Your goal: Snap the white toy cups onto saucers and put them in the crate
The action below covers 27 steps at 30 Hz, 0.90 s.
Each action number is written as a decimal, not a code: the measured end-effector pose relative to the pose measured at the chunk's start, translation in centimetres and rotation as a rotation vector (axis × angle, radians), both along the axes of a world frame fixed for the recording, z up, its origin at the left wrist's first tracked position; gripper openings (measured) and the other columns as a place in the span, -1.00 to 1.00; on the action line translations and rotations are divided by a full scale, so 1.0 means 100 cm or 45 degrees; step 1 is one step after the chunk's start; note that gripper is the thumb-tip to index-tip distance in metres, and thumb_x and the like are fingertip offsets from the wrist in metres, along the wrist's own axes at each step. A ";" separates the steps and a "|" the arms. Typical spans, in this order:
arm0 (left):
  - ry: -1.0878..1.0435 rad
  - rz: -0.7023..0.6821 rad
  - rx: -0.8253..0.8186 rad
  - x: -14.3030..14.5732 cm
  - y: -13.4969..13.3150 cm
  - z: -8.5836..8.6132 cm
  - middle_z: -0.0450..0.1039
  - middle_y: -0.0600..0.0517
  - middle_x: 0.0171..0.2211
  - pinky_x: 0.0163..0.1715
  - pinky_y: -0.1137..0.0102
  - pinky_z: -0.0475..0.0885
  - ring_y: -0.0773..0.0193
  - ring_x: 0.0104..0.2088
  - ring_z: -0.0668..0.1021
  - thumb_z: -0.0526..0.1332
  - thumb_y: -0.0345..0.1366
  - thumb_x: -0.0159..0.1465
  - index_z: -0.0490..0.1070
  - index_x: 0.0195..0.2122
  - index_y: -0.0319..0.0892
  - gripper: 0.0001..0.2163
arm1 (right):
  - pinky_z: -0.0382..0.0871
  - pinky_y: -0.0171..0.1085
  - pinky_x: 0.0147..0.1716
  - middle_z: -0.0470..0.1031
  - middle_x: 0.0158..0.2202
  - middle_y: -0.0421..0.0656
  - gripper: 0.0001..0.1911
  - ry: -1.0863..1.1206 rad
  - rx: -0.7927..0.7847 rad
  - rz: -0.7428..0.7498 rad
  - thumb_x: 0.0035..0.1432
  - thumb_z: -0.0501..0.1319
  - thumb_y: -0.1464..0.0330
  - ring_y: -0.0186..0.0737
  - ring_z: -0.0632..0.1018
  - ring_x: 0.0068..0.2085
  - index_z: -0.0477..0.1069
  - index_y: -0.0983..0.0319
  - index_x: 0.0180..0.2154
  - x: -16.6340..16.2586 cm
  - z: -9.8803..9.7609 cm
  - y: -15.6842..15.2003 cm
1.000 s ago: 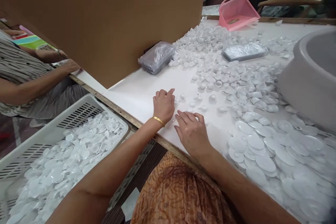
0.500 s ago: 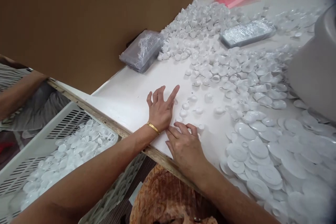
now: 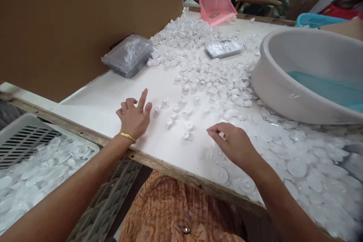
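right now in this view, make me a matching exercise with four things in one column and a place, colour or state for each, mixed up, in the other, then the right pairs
Things
1. pink plastic dustpan
2. round grey plastic tub
3. off-white slotted plastic basket
4. bare left hand

Matches
A. holds many glossy white pieces
B. gold-coloured bracelet at the wrist
C. at the far edge of the white tabletop
D. something blue-green inside

Pairs: 1-C, 2-D, 3-A, 4-B
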<state>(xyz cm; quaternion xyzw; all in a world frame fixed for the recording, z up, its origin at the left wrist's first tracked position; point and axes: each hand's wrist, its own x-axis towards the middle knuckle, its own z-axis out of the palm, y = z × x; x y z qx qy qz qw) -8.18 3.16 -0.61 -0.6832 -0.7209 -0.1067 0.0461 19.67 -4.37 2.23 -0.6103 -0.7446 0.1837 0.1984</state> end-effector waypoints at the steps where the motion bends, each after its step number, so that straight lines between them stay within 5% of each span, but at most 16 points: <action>1: 0.059 -0.040 0.018 -0.002 -0.001 0.003 0.23 -0.17 -0.11 -0.15 0.00 0.20 -0.05 -0.11 0.29 -0.15 0.01 0.26 0.01 0.22 0.10 -0.50 | 0.35 -0.29 -0.34 0.51 -0.29 -0.19 -0.82 -0.111 -0.010 0.028 0.18 0.08 0.32 -0.26 0.49 -0.25 0.45 0.17 -0.26 0.009 -0.002 -0.008; 7: -0.020 -0.085 0.011 -0.016 -0.001 0.008 0.39 -0.05 -0.34 -0.30 0.30 0.30 0.16 -0.33 0.42 -0.15 -0.12 0.30 0.06 0.20 -0.02 -0.56 | 0.35 -0.23 -0.28 0.44 -0.23 -0.12 -0.73 -0.432 0.026 0.118 0.03 0.24 0.39 -0.17 0.41 -0.18 0.40 0.22 -0.16 0.022 -0.011 -0.031; 10: -0.108 -0.182 0.047 -0.020 -0.007 0.010 0.45 0.01 -0.35 -0.35 0.38 0.31 0.25 -0.40 0.45 -0.07 -0.17 0.29 0.25 0.09 -0.03 -0.64 | 0.33 -0.24 -0.28 0.43 -0.29 -0.14 -0.87 -0.420 -0.007 0.110 0.06 0.20 0.44 -0.19 0.40 -0.21 0.41 0.22 -0.28 0.020 -0.011 -0.028; 13: -0.306 -0.401 0.062 -0.002 -0.022 0.013 0.45 0.02 -0.35 -0.37 0.42 0.34 0.32 -0.42 0.45 0.00 -0.19 0.27 0.38 -0.05 -0.10 -0.70 | 0.32 -0.28 -0.35 0.43 -0.30 -0.16 -0.92 -0.414 -0.027 0.074 0.13 0.13 0.43 -0.22 0.42 -0.24 0.40 0.20 -0.33 0.020 -0.011 -0.026; 18: -0.336 -0.880 -0.260 0.056 -0.048 0.004 0.39 0.00 -0.30 -0.38 0.42 0.37 0.29 -0.33 0.45 0.13 -0.21 0.20 0.41 -0.14 -0.10 -0.77 | 0.33 -0.25 -0.35 0.41 -0.13 -0.11 -0.71 -0.515 0.019 0.022 0.09 0.18 0.36 -0.17 0.44 -0.17 0.35 0.20 -0.10 0.021 -0.014 -0.023; 23: -0.238 -0.784 -0.351 0.058 -0.048 -0.010 0.36 -0.01 -0.28 -0.37 0.39 0.35 0.23 -0.29 0.44 0.15 -0.30 0.18 0.39 -0.17 -0.13 -0.81 | 0.34 -0.25 -0.35 0.45 -0.23 -0.11 -0.81 -0.576 -0.063 0.041 0.10 0.17 0.39 -0.18 0.45 -0.21 0.42 0.21 -0.20 0.024 -0.015 -0.015; 27: -0.384 -0.693 -0.457 0.036 -0.044 -0.006 0.33 0.01 -0.25 -0.38 0.41 0.34 0.29 -0.34 0.43 0.15 -0.26 0.18 0.33 -0.02 -0.09 -0.68 | 0.36 -0.22 -0.25 0.41 -0.09 -0.07 -0.71 -0.515 -0.135 0.140 0.12 0.14 0.38 -0.12 0.41 -0.06 0.39 0.21 -0.08 0.035 -0.012 -0.009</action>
